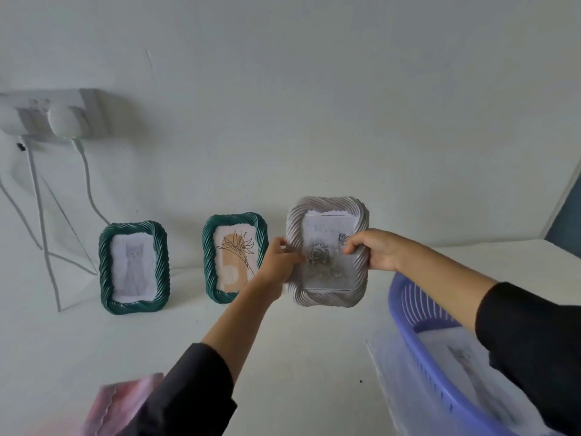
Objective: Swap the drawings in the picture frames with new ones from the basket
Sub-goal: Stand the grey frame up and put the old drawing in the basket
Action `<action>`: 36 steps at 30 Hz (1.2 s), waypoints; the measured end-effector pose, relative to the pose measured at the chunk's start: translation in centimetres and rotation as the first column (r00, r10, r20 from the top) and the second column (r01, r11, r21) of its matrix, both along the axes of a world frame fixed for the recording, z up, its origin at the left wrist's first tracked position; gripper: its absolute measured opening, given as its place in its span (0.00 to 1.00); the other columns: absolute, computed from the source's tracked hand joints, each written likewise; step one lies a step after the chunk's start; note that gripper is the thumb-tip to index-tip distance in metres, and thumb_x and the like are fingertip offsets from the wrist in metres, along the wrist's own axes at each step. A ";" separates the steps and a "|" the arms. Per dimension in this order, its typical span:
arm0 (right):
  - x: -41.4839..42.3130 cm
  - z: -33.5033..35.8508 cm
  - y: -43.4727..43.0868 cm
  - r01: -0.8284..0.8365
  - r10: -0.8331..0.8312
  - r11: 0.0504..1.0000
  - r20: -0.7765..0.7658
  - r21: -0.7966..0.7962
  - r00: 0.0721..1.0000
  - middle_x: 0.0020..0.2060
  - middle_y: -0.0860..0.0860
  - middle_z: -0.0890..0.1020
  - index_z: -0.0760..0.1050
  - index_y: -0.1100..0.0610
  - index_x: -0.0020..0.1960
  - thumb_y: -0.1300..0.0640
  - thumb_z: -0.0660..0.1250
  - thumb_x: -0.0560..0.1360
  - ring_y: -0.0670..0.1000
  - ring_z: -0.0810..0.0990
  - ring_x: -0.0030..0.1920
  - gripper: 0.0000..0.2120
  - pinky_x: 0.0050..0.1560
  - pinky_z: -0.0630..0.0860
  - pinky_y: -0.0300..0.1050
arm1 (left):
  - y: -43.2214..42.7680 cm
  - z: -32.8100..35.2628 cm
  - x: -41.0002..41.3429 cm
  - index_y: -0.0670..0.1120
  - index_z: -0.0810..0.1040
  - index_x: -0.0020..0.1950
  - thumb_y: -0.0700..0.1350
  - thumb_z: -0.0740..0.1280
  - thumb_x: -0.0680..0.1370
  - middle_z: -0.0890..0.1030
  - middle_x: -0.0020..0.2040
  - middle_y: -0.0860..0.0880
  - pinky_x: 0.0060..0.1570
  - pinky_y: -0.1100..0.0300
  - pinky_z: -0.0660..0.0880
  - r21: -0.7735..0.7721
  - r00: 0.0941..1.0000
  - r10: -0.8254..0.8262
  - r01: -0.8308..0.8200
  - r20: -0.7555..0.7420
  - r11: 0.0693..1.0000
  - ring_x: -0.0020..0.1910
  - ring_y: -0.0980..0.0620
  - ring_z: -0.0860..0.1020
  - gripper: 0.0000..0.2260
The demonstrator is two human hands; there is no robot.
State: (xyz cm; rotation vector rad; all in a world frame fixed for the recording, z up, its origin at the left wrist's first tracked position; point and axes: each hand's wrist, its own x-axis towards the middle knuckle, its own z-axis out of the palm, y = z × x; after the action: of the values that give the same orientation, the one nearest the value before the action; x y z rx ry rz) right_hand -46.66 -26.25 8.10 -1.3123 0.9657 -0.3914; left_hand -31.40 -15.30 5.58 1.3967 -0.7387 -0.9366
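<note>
Two dark green twisted-rope frames, pale grey ribbed frame with grey rose drawing, lilac slatted basket, black sleeves, white worktop

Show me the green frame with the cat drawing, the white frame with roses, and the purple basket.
Green ridged picture frame with cat drawing (pixel 135 306): head view, bottom border.
White ridged picture frame with rose drawing (pixel 327 298): head view, bottom border.
Purple slatted plastic basket (pixel 408 302): head view, slatted wall.
</note>
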 end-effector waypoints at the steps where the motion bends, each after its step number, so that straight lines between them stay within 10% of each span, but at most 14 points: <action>1: 0.3 -0.1 -1.1 -0.003 0.003 1.000 -0.021 -0.016 1.000 0.29 0.51 0.75 0.72 0.58 0.36 0.70 0.60 0.71 0.48 0.76 0.30 0.11 0.37 0.72 0.40 | -1.1 -0.2 0.2 0.43 0.66 0.50 0.28 0.61 0.74 0.73 0.41 0.47 0.25 0.65 0.74 0.001 1.000 0.004 -0.004 -0.012 1.000 0.37 0.52 0.75 0.11; 12: 4.2 -3.4 -9.5 -0.071 0.059 0.994 -0.137 -0.082 0.989 0.31 0.53 0.72 0.72 0.58 0.34 0.71 0.60 0.70 0.50 0.71 0.32 0.11 0.35 0.69 0.41 | -8.8 -5.1 3.1 0.45 0.67 0.44 0.26 0.61 0.73 0.74 0.44 0.45 0.43 0.56 0.77 -0.018 0.990 0.091 -0.093 -0.111 0.995 0.43 0.48 0.75 0.14; 29: 1.2 -5.4 -9.9 -0.156 0.123 0.979 -0.237 -0.127 0.964 0.37 0.53 0.79 0.73 0.57 0.44 0.71 0.67 0.70 0.51 0.77 0.38 0.10 0.42 0.76 0.44 | -7.7 -8.4 2.0 0.46 0.66 0.61 0.27 0.60 0.75 0.75 0.50 0.43 0.36 0.67 0.77 -0.011 0.997 -0.016 0.017 0.078 1.000 0.43 0.52 0.75 0.20; 36: -0.3 -4.9 -8.7 -0.201 0.120 0.962 -0.374 -0.185 0.920 0.39 0.50 0.79 0.72 0.53 0.42 0.65 0.70 0.71 0.48 0.77 0.39 0.10 0.45 0.76 0.43 | -6.6 -9.3 1.3 0.48 0.67 0.57 0.29 0.63 0.75 0.75 0.45 0.44 0.50 0.50 0.76 0.037 0.993 -0.035 0.031 0.109 0.999 0.46 0.46 0.75 0.17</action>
State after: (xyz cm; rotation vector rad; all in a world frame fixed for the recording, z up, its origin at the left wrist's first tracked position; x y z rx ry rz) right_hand -47.00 -34.97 3.20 -1.6947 1.1299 -0.1311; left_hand -30.11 -21.95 -3.75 1.4801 -0.8332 -0.9082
